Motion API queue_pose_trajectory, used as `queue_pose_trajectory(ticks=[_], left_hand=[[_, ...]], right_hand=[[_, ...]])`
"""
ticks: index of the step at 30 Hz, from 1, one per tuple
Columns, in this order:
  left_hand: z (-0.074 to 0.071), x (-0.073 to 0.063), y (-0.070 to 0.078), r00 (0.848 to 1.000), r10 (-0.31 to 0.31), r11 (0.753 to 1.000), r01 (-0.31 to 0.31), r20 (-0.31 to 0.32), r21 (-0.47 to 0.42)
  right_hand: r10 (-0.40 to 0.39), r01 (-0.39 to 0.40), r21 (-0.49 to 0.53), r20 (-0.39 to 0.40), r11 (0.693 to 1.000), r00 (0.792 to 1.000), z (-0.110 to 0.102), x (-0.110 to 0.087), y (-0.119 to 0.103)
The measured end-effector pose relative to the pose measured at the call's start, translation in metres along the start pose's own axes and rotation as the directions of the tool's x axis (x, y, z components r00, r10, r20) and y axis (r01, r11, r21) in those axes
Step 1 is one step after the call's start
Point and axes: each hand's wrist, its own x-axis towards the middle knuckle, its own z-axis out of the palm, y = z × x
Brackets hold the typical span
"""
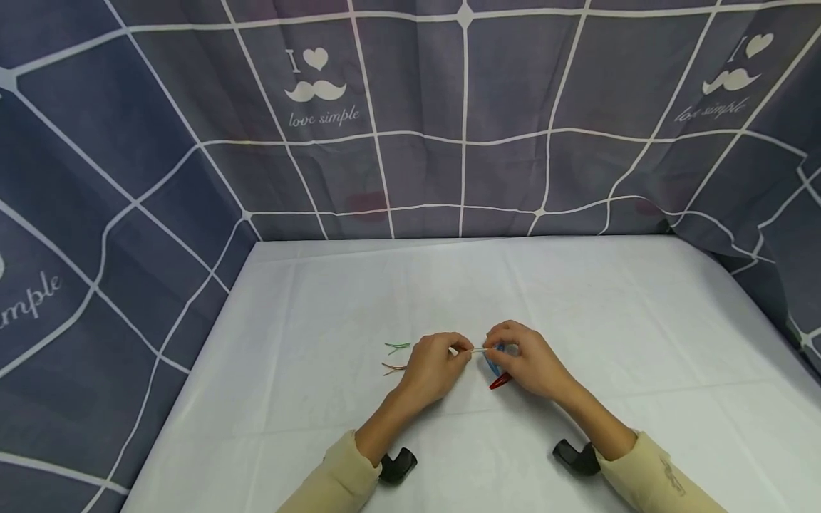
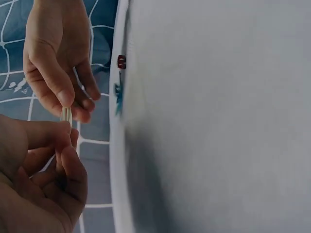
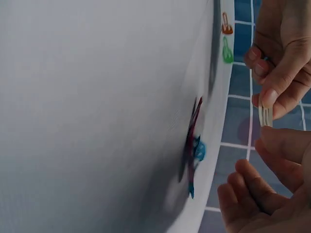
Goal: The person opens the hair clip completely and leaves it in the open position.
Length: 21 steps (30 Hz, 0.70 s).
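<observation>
Above the desk, L hand & R hand pinch opposite ends of pale clip, prob. to steady it; green clip & brown clip lie nr L, red clip & blue clip nr R, prob. leaving working room.

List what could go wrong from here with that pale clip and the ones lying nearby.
The small pale clip, which the left hand and right hand both pinch, might slip and drop. If lowered, the right hand could nudge the red clip and blue clip near it; the left could brush the orange clip.
</observation>
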Motion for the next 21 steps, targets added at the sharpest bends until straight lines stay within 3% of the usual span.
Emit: queue_pose_trajectory(ticks=[2,9,16,21], left_hand=[[-0.005,-0.004,0.002,1.000,0.013,1.000,-0.013,0.001,-0.005],[-0.023,-0.018,0.004,0.996,0.083,0.996,-0.083,0.008,-0.033],[-0.041,-0.030,0.003,0.983,0.169,0.986,-0.169,0.074,-0.006],[-0.049,-0.036,0.002,0.966,0.214,0.977,-0.214,0.142,-0.020]], right_hand=[[-0.029,0.029,0.011,0.011,1.000,1.000,0.001,-0.002,-0.005],[-0.075,0.059,0.211,0.067,0.976,0.995,0.004,-0.011,-0.018],[-0.154,0.149,0.130,0.033,0.980,0.988,0.007,-0.020,-0.031],[-0.221,0.214,0.142,0.030,0.966,0.975,0.009,-0.026,-0.037]])
